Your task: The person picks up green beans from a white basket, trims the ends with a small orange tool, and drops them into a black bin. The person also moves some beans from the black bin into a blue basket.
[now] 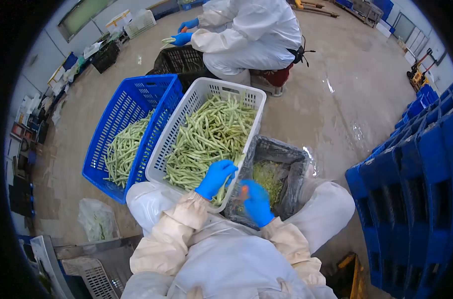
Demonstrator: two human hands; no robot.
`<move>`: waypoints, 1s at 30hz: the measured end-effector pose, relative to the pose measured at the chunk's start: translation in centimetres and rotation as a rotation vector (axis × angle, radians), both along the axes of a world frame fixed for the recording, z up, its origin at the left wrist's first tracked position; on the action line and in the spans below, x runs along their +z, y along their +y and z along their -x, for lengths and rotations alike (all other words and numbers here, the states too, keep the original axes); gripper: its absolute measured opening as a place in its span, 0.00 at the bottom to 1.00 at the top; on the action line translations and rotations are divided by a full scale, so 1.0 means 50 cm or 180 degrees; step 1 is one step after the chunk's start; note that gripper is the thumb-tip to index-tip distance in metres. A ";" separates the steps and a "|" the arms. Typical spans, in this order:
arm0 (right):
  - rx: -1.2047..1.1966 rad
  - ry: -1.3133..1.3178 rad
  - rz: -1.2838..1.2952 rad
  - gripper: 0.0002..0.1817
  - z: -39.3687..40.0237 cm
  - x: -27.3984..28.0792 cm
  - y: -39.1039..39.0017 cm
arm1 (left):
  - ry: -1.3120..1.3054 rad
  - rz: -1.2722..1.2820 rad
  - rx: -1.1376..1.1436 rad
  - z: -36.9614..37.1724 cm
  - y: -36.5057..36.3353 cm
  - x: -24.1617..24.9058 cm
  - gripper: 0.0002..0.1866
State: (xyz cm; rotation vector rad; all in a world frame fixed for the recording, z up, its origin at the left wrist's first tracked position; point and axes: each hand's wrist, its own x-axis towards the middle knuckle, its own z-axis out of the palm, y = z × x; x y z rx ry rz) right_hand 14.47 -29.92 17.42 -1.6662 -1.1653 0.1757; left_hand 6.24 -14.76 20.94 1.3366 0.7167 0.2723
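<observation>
My left hand (217, 178), in a blue glove, is closed on green beans over the near right part of the white basket (159, 149), which is full of green beans (209, 134). My right hand (257, 200), also blue-gloved and blurred, is closed around a small orange-handled tool (244, 192) above the near edge of the lined bin (299, 162). Green trimmings (269, 179) lie in that bin. Left of the white basket stands a blue basket (98, 149) with more beans (124, 152).
A seated co-worker (246, 35) in white, blue-gloved, holds beans over a dark crate (174, 60) ahead. Stacked blue pallets (411, 189) rise at the right. A plastic bag (96, 219) lies on the left floor, near a metal-edged cart (44, 259).
</observation>
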 end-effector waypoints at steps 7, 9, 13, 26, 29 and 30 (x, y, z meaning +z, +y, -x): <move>-0.1940 0.1899 -0.0486 0.06 -0.141 -0.026 -0.057 | 0.0557 -0.0107 -0.0684 0.072 0.011 -0.005 0.10; -0.1704 0.0882 0.0519 0.07 -0.118 -0.012 -0.052 | 0.0457 0.0088 -0.0641 0.078 0.004 -0.008 0.11; -0.0459 -0.0205 -0.0079 0.09 -0.064 0.022 -0.010 | 0.0419 0.0132 -0.0763 0.076 -0.004 0.004 0.12; 0.0121 0.2181 0.0095 0.09 -0.004 -0.036 0.010 | 0.0192 -0.0159 -0.0385 0.077 -0.060 -0.070 0.12; 0.0247 0.2975 -0.0051 0.09 -0.004 -0.067 0.009 | -0.0309 0.0594 0.0402 0.085 -0.044 -0.088 0.13; 0.0269 0.2865 0.0072 0.09 -0.005 -0.081 0.007 | -0.0589 0.0821 0.0904 0.092 -0.020 -0.091 0.13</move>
